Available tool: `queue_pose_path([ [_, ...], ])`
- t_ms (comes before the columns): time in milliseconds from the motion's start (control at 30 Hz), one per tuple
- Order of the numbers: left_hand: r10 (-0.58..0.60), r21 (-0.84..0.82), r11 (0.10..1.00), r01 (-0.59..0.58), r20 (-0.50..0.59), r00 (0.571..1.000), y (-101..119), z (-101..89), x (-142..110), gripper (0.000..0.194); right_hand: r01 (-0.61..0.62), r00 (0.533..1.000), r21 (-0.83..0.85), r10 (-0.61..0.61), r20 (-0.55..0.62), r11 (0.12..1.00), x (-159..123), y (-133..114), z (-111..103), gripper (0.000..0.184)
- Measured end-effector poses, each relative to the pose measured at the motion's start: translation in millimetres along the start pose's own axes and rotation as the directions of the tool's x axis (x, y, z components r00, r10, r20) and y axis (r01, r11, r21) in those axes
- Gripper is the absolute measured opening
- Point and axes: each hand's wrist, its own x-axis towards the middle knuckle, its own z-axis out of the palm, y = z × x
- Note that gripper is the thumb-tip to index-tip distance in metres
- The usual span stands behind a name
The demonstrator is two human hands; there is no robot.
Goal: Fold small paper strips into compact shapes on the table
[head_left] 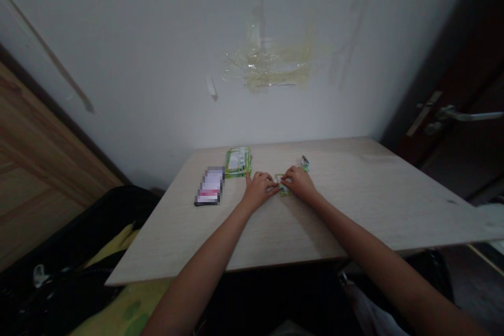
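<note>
Both my hands meet over a small green-and-white packet [282,187] lying on the pale wooden table [354,205]. My left hand [259,189] pinches its left edge with curled fingers. My right hand [299,182] grips its right side, fingers closed. Most of the packet is hidden between the fingers.
A stack of green-and-white packets [238,161] lies behind my left hand. A phone [210,186] lies left of it. A small folded item [305,163] rests behind my right hand. A white wall with tape residue stands behind the table; a door handle [457,114] is at the right.
</note>
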Motion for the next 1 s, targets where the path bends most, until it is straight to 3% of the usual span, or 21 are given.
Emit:
queue_pose_path([
  [600, -0.073, -0.042, 0.996, 0.073, 0.005, 0.997, -4.0, 2.5, 2.0, 0.024, 0.065, 0.997, 0.058, -0.067, 0.037, 0.996, -6.1, 3.3, -5.9, 0.026],
  [1000, -0.080, -0.029, 0.996, 0.080, -0.001, 0.997, -3.8, 2.1, 1.6, 0.022, 0.195, 0.979, 0.100, -0.200, 0.040, 0.976, -9.6, 13.3, -4.1, 0.030],
])
